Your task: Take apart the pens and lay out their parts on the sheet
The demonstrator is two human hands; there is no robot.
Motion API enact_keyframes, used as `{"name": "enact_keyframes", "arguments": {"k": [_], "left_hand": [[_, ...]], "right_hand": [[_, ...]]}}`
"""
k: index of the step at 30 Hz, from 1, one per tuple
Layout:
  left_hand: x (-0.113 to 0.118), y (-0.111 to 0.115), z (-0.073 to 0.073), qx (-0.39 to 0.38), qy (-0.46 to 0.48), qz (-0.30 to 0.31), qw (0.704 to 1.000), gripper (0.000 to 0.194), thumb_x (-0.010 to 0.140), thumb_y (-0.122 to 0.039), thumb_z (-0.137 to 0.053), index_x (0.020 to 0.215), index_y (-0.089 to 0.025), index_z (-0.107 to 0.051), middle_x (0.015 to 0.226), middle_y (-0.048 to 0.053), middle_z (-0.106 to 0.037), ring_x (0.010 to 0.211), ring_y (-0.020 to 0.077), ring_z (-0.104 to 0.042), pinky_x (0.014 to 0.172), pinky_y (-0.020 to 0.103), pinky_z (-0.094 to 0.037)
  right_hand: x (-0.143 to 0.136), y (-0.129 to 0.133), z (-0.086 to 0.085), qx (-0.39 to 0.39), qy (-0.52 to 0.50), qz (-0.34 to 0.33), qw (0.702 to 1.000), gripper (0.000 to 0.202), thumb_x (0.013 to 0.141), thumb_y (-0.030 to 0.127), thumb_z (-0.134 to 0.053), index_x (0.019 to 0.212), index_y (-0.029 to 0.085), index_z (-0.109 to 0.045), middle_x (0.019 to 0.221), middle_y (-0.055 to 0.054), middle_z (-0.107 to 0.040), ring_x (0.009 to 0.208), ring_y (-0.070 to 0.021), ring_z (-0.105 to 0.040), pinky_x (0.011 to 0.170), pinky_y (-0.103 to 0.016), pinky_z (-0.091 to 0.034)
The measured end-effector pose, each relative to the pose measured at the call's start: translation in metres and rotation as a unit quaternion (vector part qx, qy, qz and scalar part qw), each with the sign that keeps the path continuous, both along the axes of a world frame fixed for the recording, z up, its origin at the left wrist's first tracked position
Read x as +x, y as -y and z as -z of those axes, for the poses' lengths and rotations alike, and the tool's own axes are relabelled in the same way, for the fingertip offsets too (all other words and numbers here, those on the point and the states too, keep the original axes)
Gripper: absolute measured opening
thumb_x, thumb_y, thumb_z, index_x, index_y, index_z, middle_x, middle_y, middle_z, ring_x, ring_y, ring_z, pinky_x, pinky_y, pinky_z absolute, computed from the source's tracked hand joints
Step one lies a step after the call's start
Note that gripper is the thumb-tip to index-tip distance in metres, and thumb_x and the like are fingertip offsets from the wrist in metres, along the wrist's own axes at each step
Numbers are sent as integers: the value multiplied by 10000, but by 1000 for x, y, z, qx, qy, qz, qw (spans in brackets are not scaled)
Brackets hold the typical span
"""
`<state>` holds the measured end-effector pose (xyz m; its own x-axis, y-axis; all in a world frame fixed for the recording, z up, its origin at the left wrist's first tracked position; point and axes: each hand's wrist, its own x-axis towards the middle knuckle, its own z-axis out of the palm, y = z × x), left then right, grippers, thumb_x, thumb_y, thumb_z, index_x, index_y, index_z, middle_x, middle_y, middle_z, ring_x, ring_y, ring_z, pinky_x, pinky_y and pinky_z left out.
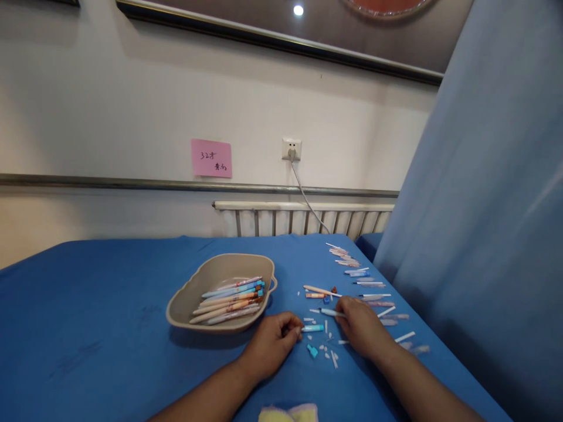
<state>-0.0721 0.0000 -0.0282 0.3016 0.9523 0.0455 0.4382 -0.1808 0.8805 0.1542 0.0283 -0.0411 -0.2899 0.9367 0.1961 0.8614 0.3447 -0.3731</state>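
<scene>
My left hand (273,344) is closed, thumb and fingers pinching one end of a turquoise-and-white pen part (313,329). In my right hand (359,323) is a light blue pen barrel (331,312), its narrow tip pointing left; the palm side is hidden. Between the hands lie a turquoise pen clip piece (312,351), several small white bits and short white tubes (334,358). Just beyond them are an orange pen barrel (320,290) and an orange-and-brown pen part (315,296).
A beige basin (178,310) with several blue, orange and pale pens stands left of my hands. Groups of refills and pen parts (369,284) line the right side of the blue-covered table (109,351). A yellow cloth-like item (288,414) lies at the front edge; a blue curtain (492,205) hangs right.
</scene>
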Motion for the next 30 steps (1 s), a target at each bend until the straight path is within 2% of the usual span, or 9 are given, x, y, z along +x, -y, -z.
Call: {"name": "enact_keyframes", "arguments": {"k": [6, 17, 20, 23, 26, 28, 30], "left_hand": [[0, 1, -1, 8, 8, 4, 1000, 162, 771, -240, -487, 783, -155, -624, 706, 11, -652, 690, 151, -577, 666, 233, -415], [3, 1, -2, 5, 3, 3, 1000, 167, 768, -235, -485, 790, -147, -625, 708, 20, -648, 686, 157, -575, 654, 246, -414], [3, 1, -4, 5, 7, 4, 1000, 164, 769, -236, -487, 788, -147, -623, 707, 20, -649, 688, 156, -574, 654, 246, -413], [4, 2, -5, 0, 18, 3, 1000, 156, 763, -242, -503, 780, -150, -627, 699, 16, -647, 685, 154, -573, 656, 244, -413], [6, 4, -7, -13, 49, -8, 999, 154, 750, -258, -536, 785, -150, -639, 682, 9, -638, 660, 143, -557, 635, 238, -411], [10, 7, -8, -36, 88, -14, 995, 185, 740, -288, -569, 831, -147, -647, 658, -3, -617, 603, 122, -525, 595, 229, -405], [14, 10, -10, -66, 132, -9, 989, 244, 725, -327, -604, 883, -146, -649, 635, -16, -593, 546, 101, -491, 544, 216, -389]], "right_hand": [[2, 2, -5, -14, 0, -12, 1000, 177, 781, 116, -477, 931, 172, -552, 911, -79, -635, 863, -205, -553, 726, -271, -348], [4, 4, -13, -53, 30, -29, 998, 229, 801, 112, -444, 983, 138, -580, 965, -136, -639, 932, -224, -563, 799, -287, -357], [6, 3, -13, -40, -2, -32, 999, 250, 805, 119, -439, 1021, 136, -563, 1017, -140, -626, 968, -226, -553, 828, -300, -358], [4, 5, -13, -39, -100, -42, 993, 218, 821, 176, -449, 1016, 160, -544, 976, -103, -626, 909, -209, -565, 797, -304, -385], [-7, 12, -13, -99, -273, -75, 954, 178, 840, 259, -461, 996, 192, -515, 845, -39, -610, 749, -168, -566, 686, -282, -423], [-18, 19, -13, -155, -389, -105, 902, 191, 842, 317, -483, 992, 199, -493, 789, -15, -584, 692, -147, -553, 645, -268, -429], [-27, 26, -12, -192, -464, -124, 856, 241, 818, 362, -538, 992, 204, -487, 770, -5, -572, 677, -137, -547, 635, -262, -427]]}}
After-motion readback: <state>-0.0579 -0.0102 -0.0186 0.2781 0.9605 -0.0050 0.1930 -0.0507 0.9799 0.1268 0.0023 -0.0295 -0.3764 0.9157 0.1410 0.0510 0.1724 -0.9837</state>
